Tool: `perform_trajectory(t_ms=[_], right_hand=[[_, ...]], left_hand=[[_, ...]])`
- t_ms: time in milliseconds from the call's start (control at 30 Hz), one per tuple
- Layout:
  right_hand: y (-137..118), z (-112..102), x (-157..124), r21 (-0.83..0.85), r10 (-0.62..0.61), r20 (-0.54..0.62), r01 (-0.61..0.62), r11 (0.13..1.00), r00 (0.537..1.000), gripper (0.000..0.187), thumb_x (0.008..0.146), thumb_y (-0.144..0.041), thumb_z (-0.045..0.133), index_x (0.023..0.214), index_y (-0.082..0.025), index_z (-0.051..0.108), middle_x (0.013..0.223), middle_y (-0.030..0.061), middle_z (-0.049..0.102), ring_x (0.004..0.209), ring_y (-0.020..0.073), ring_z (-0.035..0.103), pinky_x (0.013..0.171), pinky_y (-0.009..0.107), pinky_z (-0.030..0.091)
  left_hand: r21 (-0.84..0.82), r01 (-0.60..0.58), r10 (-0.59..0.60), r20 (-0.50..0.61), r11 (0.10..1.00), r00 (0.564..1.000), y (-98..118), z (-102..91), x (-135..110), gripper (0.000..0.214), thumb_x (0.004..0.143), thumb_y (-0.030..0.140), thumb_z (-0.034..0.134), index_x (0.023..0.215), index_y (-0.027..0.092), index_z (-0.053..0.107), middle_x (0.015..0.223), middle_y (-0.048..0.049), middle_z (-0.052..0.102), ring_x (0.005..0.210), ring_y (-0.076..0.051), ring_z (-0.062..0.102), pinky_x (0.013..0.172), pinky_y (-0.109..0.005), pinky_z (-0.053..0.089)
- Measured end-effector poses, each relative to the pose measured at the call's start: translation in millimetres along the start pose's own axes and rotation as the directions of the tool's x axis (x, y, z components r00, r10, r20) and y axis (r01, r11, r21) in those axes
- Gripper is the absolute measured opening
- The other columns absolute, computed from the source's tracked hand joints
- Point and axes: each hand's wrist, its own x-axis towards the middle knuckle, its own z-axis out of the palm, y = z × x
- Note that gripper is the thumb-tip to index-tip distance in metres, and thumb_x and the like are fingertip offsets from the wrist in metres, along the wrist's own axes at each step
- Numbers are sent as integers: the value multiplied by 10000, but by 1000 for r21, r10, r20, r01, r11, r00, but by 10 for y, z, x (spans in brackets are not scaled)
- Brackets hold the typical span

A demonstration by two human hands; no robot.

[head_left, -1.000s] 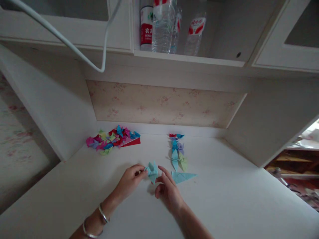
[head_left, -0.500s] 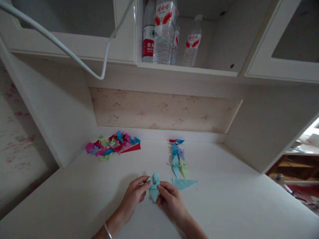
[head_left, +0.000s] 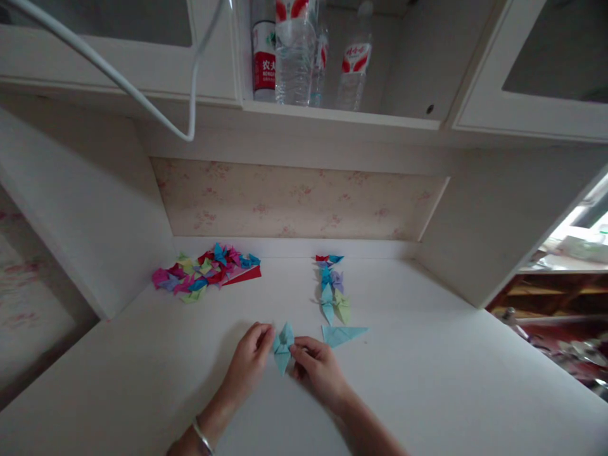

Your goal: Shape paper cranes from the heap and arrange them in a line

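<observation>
A light teal paper crane (head_left: 283, 349) is between my hands, just above or on the white desk; I cannot tell which. My left hand (head_left: 249, 354), with a bracelet at the wrist, pinches at the crane's left edge, the fingertips partly hiding that spot. On the other side my right hand (head_left: 320, 370) grips the crane's right edge between thumb and fingers. Beyond the right hand lies a folded teal paper strip (head_left: 344, 335). Behind the strip, a teal crane (head_left: 327, 305) and a pale green crane (head_left: 342, 308) lie side by side, with blue and purple ones further back.
A heap of colourful folded paper cranes (head_left: 204, 275) lies at the back left of the desk (head_left: 418, 380), with a red paper piece (head_left: 244, 275) beside it. Overhead, a shelf holds several bottles (head_left: 294, 69). A white cable (head_left: 142, 104) hangs at upper left.
The crane's upper points now look spread wider and flatter. My left fingers have shifted slightly away from its middle, while my right hand keeps its grip. The whole view has shifted a little.
</observation>
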Motion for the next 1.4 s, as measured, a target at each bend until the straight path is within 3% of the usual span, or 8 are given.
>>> perform_trajectory(t_ms=[200,400,567,633,800,967,1167,1400], right_hand=[[66,-6,26,-40,6,-33,-7,999,999,385,782,-513,590,874,-142,639,468,-38,509,406,82,440,417,200,314],[19,-59,62,75,34,-66,-29,997,997,373,759,-493,624,877,-138,635,432,-50,489,389,87,457,402,192,327],[-46,-126,124,288,15,-113,19,958,994,419,794,-511,575,1044,-174,578,789,4,613,382,55,492,356,180,333],[-50,-125,144,333,32,-116,8,943,993,452,805,-533,550,1098,-189,536,865,13,608,373,44,491,339,172,318],[-24,-76,175,255,71,-46,-57,965,996,542,778,-645,508,954,-135,559,707,4,600,334,21,414,315,147,264],[-36,-93,178,167,125,25,-128,978,992,639,715,-738,477,871,-124,560,639,5,589,325,23,386,298,144,266],[3,-130,184,64,164,54,-167,984,985,540,801,-648,461,881,-128,587,635,7,587,355,32,395,314,142,276],[22,-136,204,-79,195,79,-189,979,978,441,860,-549,442,886,-147,621,648,12,604,377,47,410,345,153,289]], left_hand=[[119,-48,44,41,992,998,37,-60,23,281,891,410,421,842,189,587,768,-14,572,710,-158,538,660,-244,420],[275,-231,164,245,933,956,176,-129,242,258,888,369,437,820,201,621,776,-19,580,722,-151,549,675,-235,423],[341,-334,228,315,879,921,502,-45,737,285,881,351,428,772,204,646,757,-20,601,697,-145,555,651,-228,415],[326,-345,253,291,880,922,639,87,991,276,863,361,450,794,205,667,783,-23,634,714,-147,571,656,-225,420],[284,-370,274,326,885,905,871,660,1613,300,849,373,461,867,205,709,901,-15,704,766,-149,614,709,-220,434],[501,-504,232,508,704,829,989,1289,2072,284,835,333,465,882,233,727,891,-16,728,799,-164,636,702,-223,415],[547,-558,161,609,624,777,956,1813,2370,279,797,288,466,826,228,737,886,-49,733,798,-187,641,675,-246,408],[616,-515,90,586,596,805,770,2021,2435,267,737,253,492,786,207,750,817,-82,733,783,-202,655,668,-259,429]])
